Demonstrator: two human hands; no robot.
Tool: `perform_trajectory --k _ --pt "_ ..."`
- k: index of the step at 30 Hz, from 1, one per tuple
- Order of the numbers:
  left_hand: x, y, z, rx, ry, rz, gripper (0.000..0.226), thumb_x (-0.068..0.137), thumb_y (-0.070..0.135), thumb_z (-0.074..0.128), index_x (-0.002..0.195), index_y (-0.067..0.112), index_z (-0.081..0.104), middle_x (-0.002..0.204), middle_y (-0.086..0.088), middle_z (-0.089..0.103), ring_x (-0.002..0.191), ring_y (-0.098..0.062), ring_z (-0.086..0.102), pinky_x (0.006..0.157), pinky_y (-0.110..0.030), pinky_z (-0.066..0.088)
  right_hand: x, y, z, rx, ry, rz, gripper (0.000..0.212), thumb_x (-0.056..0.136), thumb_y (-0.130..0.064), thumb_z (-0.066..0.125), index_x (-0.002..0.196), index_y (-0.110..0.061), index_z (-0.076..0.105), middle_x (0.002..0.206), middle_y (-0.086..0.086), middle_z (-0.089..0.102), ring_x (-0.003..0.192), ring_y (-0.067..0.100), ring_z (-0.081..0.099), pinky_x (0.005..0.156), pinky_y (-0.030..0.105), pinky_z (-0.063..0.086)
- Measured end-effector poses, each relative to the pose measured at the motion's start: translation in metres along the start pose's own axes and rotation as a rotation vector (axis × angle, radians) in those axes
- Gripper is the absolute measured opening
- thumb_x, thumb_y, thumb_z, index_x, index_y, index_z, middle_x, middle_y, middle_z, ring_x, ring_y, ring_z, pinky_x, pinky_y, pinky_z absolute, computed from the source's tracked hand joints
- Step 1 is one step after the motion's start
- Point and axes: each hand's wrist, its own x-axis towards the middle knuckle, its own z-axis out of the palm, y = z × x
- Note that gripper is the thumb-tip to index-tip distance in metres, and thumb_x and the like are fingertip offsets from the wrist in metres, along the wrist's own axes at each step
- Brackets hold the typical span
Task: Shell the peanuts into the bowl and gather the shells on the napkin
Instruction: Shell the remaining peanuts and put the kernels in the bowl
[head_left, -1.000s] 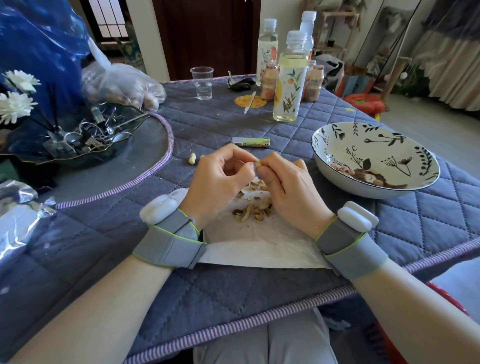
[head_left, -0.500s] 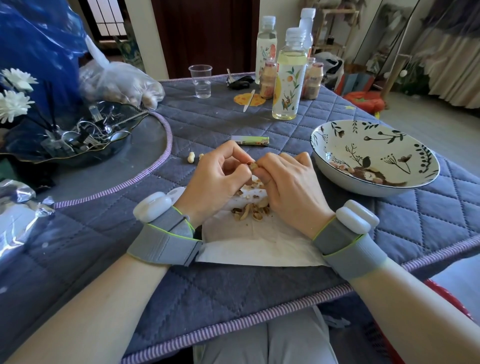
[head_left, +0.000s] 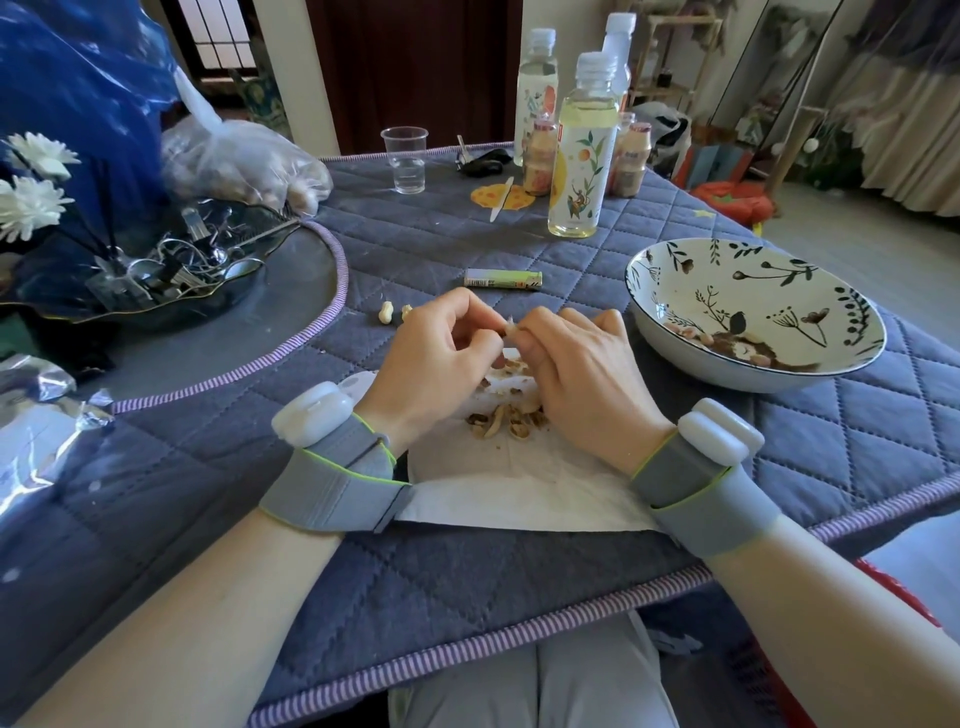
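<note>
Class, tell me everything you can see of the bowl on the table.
The bowl is wide, shallow and round, seemingly glazed ceramic, white with dark leaf, flower and bird drawings inside. It stands upright on the quilted cloth, to the right of the hands and touched by neither. A few shelled peanuts lie at its bottom.

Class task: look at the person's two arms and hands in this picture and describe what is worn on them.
Both forearms are bare, with no sleeves. Each wrist carries a wide grey elastic band edged in thin lime-green piping, wrapped in two overlapping layers. A rounded white plastic pod sits on top of each: one on the left wrist, one on the right. No rings, gloves or cables show on the left hand or right hand.
</note>
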Motion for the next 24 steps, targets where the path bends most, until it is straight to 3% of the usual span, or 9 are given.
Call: perform_trajectory --k 2,6,10,15,19,21,24 --pt "0.0003 -0.0011 -0.0002 -0.081 -0.021 -0.013 0.025 0.084 0.002 0.047 0.073 0.022 0.056 0.058 0.005 0.061 0.045 -0.003 0.047 0.047 -0.017 0.038 0.0006 0.0023 0.0000 0.125 -0.057 0.041 0.033 0.092 -0.038 0.022 0.077 -0.021 0.046 0.058 -0.013 0.035 0.064 0.026 0.048 0.065 0.034 0.018" --pt "-0.0012 0.0004 -0.0021 -0.168 -0.052 0.008 0.013 0.082 0.012 0.053 0.075 0.020 0.060 0.055 0.007 0.063 0.048 -0.006 0.048 0.045 -0.017 0.039 -0.0005 0.0054 0.0010 0.280 -0.120 0.108 0.032 0.092 -0.043 0.018 0.078 -0.026 0.042 0.070 -0.001 0.054 0.070 0.024 0.050 0.074 0.034 0.026" --pt "-0.0033 0.0021 -0.0009 -0.197 -0.034 0.018 0.012 0.088 0.008 0.055 0.077 0.013 0.059 0.059 0.003 0.061 0.051 -0.011 0.049 0.045 -0.020 0.041 0.0007 0.0042 -0.0025 0.437 -0.144 0.173 0.027 0.094 -0.030 0.028 0.069 -0.029 0.039 0.060 -0.014 0.044 0.060 0.006 0.042 0.074 0.035 0.033" --pt "-0.0046 0.0018 0.0029 -0.174 -0.028 0.023 0.014 0.088 0.008 0.056 0.074 0.013 0.056 0.062 -0.004 0.061 0.045 -0.007 0.049 0.045 -0.021 0.042 0.0019 0.0001 -0.0072 0.604 -0.183 0.259 0.030 0.093 -0.029 0.030 0.064 -0.029 0.039 0.058 -0.012 0.041 0.057 0.007 0.039 0.074 0.034 0.031" --pt "-0.0035 -0.0007 0.0030 -0.168 -0.054 0.010 0.014 0.088 0.010 0.057 0.074 0.015 0.058 0.061 -0.004 0.061 0.047 -0.008 0.049 0.045 -0.021 0.041 0.0014 0.0010 -0.0074 0.633 -0.193 0.249 0.031 0.092 -0.031 0.032 0.076 -0.010 0.048 0.066 0.004 0.048 0.068 0.028 0.047 0.078 0.036 0.036" --pt "-0.0027 -0.0024 0.0021 -0.124 -0.068 0.030 0.014 0.087 0.015 0.058 0.073 0.017 0.059 0.062 -0.002 0.060 0.049 -0.007 0.050 0.048 -0.020 0.042 0.0016 0.0011 -0.0082 0.628 -0.202 0.244 0.032 0.094 -0.028 0.031 0.074 -0.009 0.046 0.064 -0.001 0.044 0.063 0.022 0.043 0.075 0.033 0.032" --pt "-0.0018 -0.0046 0.0007 -0.035 -0.013 0.103 0.008 0.082 0.026 0.058 0.074 0.025 0.059 0.065 0.006 0.060 0.056 -0.002 0.053 0.056 -0.019 0.045 0.0014 0.0004 -0.0081 0.597 -0.211 0.248 0.033 0.096 -0.024 0.028 0.064 -0.022 0.039 0.059 -0.011 0.040 0.058 0.010 0.039 0.075 0.032 0.029"
